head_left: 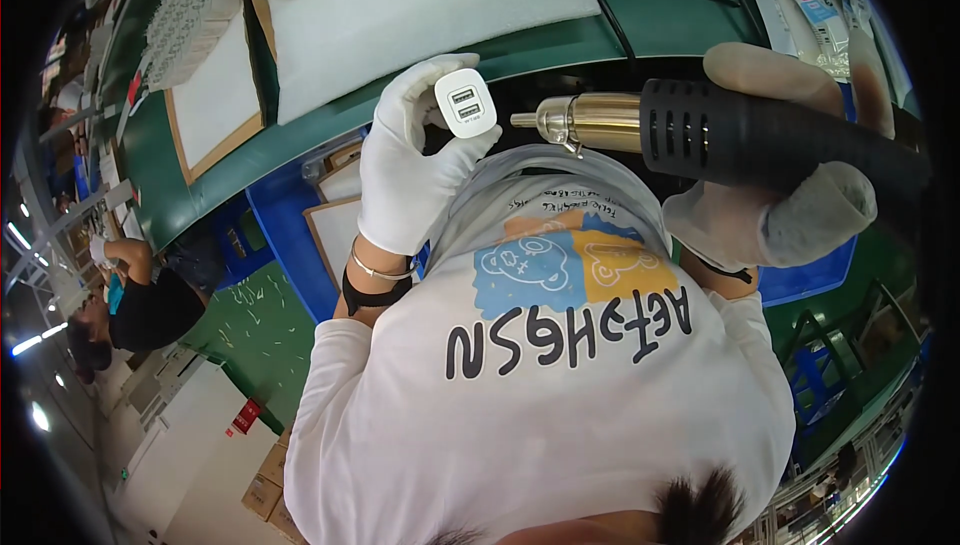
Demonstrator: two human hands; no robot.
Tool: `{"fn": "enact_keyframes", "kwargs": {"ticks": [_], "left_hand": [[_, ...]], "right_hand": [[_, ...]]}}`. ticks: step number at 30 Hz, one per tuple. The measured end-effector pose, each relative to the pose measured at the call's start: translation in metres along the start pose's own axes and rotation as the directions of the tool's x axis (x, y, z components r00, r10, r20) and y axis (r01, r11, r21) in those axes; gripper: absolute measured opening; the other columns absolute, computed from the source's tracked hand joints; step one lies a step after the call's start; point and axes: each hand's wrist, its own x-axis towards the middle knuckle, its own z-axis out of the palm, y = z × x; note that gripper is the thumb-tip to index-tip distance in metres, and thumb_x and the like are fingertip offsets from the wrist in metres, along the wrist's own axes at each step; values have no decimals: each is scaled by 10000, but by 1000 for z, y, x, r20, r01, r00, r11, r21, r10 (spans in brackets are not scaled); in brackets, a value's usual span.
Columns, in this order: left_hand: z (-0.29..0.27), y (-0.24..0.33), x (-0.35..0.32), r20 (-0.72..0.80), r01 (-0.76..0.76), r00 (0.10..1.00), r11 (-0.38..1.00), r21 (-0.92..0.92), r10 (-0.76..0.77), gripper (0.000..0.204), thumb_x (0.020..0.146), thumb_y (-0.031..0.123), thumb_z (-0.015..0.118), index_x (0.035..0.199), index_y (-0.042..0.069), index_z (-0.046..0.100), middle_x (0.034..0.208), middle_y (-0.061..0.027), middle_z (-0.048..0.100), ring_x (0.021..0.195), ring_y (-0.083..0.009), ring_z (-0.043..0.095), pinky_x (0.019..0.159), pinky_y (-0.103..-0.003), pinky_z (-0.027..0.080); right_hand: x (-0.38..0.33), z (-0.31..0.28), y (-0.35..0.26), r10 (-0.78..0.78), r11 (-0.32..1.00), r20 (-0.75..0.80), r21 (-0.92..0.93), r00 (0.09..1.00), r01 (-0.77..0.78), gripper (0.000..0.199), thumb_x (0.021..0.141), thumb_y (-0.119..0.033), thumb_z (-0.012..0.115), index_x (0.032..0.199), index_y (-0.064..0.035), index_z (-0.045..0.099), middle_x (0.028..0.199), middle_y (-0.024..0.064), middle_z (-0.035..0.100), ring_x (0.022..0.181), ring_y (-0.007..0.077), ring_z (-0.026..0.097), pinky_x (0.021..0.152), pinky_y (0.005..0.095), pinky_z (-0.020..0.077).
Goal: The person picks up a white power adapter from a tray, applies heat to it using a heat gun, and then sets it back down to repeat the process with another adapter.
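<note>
- By the green table (pixel 150 160), my white-gloved left hand (pixel 400 175) holds a square, white plastic charger (pixel 465 105).
- Beside it, my pale-gloved right hand (pixel 722 225) grips a black tool (pixel 690 132) with a metal nose.

A charger (pixel 466 103) in the left hand (pixel 400 160) sits just left of a heat gun (pixel 715 135) in the right hand (pixel 735 223). Beyond the left hand, a foam sheet (pixel 420 15) lies on the counter (pixel 155 175); bagged packages (pixel 822 17) lie beyond the right. A bin (pixel 288 235) sits left of both hands.

White charger (pixel 478 126), two USB ports (pixel 464 98) showing, black hot-air gun (pixel 688 133), metal nozzle (pixel 600 122) pointing toward it
</note>
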Motion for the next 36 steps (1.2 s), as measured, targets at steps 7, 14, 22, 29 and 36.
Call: {"fn": "enact_keyframes", "kwargs": {"ticks": [7, 14, 22, 29, 36], "left_hand": [[0, 2, -1, -20, 2, 1000, 999, 53, -1, 536, 698, -37, 756, 1167, 39, 506, 1136, -65, 582, 943, -111, 567, 800, -249, 486], [6, 4, 1, -61, 80, 995, 992, 101, -74, 495, 678, -14, 786, 1109, 21, 546, 1090, -56, 595, 915, -98, 576, 775, -229, 490], [-2, 1, 0, 134, 4, 991, 998, 65, -12, 604, 812, 129, 688, 1337, 19, 411, 1236, -137, 527, 1145, -192, 487, 971, -311, 391], [-8, -2, 0, 186, -104, 981, 963, 250, 57, 713, 811, 153, 705, 1402, 11, 331, 1277, -112, 509, 1072, -166, 540, 951, -295, 420], [-5, 0, 0, 93, -123, 991, 952, 282, 100, 680, 738, 69, 717, 1349, 46, 420, 1247, -128, 521, 1139, -240, 510, 989, -331, 394]], "right_hand": [[1, -2, -2, 6, 999, -29, 51, 1000, -5, 607, 954, -524, 316, 1118, 44, 455, 810, 163, 680, 685, 157, 649, 898, 282, 435], [5, 1, 0, 15, 996, -74, 94, 997, -8, 605, 946, -522, 349, 1133, 45, 444, 818, 176, 681, 683, 165, 656, 855, 279, 462], [9, 4, 7, 33, 991, -121, 135, 992, -16, 607, 937, -521, 386, 1151, 46, 432, 827, 191, 681, 680, 174, 663, 806, 275, 494], [10, 7, 8, 50, 986, -157, 163, 986, -25, 613, 930, -519, 419, 1166, 46, 421, 835, 204, 681, 677, 182, 670, 763, 271, 522], [11, 10, 8, 66, 981, -186, 194, 980, -29, 621, 923, -518, 447, 1179, 47, 412, 842, 216, 682, 675, 189, 675, 726, 268, 545]]}}
